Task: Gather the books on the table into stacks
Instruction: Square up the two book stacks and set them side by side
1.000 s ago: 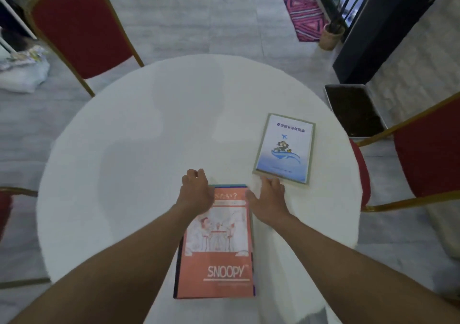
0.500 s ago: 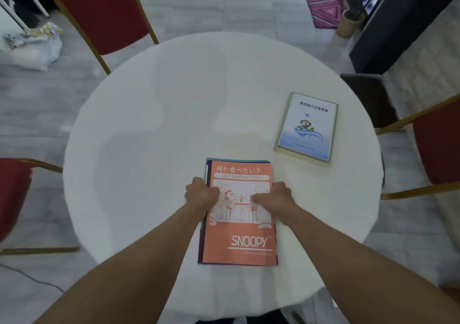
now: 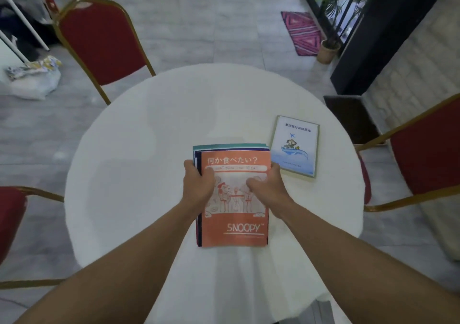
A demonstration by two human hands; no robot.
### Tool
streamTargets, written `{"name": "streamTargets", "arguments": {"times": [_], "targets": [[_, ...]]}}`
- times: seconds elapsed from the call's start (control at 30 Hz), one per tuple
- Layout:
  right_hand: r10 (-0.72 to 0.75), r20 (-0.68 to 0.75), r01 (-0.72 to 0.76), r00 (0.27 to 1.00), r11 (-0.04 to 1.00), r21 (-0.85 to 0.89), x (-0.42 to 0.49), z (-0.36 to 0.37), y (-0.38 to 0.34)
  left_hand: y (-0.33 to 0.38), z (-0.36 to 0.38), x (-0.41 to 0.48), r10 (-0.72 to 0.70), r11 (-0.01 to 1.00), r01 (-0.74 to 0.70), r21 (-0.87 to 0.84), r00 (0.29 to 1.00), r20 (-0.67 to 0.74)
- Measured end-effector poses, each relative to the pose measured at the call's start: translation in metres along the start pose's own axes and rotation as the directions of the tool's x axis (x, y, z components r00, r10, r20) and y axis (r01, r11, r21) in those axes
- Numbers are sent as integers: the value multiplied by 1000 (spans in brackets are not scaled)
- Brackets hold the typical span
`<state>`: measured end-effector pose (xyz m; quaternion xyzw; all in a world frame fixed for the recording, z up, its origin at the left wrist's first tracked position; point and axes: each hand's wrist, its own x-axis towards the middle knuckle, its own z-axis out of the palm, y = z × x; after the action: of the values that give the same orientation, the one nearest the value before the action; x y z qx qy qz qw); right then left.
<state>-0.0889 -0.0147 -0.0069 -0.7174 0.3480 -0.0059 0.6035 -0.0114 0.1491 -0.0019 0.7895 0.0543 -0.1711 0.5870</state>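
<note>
A stack of books (image 3: 234,226) with an orange SNOOPY cover on top sits at the middle of the round white table (image 3: 139,164); teal and dark blue edges show beneath it. My left hand (image 3: 198,186) grips the stack's left edge, thumb on the cover. My right hand (image 3: 267,189) grips the right edge the same way. The stack looks slightly raised toward me. A separate pale blue book (image 3: 295,145) with a whale drawing lies flat to the right of the stack, apart from both hands.
Red chairs with gold frames stand at the far left (image 3: 102,42), near left (image 3: 10,214) and right (image 3: 423,149) of the table. A dark mat (image 3: 351,117) and a potted plant (image 3: 328,49) are on the floor beyond the right side.
Both hands have slid from the stack's far corners to its side edges and closed on it. The stack sits closer to the blue book than before.
</note>
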Motion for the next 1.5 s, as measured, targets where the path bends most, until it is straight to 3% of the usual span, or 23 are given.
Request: {"name": "streamTargets", "arguments": {"times": [0.1,0.27,0.57,0.73,0.97,1.1,1.5], "targets": [[-152,-52,155,987,987,46,-4,-1,-24,31,-7,3,143,989,-143,-44,990,-13],[-265,-132,272,955,962,33,-13,-6,-28,43,-19,-2,323,946,-323,-12,946,30],[-303,22,300,953,928,-220,-21,-10,-1,14,-31,-10,521,796,-564,218,823,229],[-276,-5,264,961,924,-275,-21,-11,-1,18,-29,-5,453,851,-502,153,850,269],[-248,-62,226,967,943,-244,-25,-10,5,8,-30,3,360,853,-437,285,888,285],[-211,-74,187,975,950,-251,-22,-7,3,15,-29,5,281,897,-358,258,914,292],[-172,-53,154,984,958,-243,-26,-6,6,14,-30,7,227,900,-316,299,928,296]]}}
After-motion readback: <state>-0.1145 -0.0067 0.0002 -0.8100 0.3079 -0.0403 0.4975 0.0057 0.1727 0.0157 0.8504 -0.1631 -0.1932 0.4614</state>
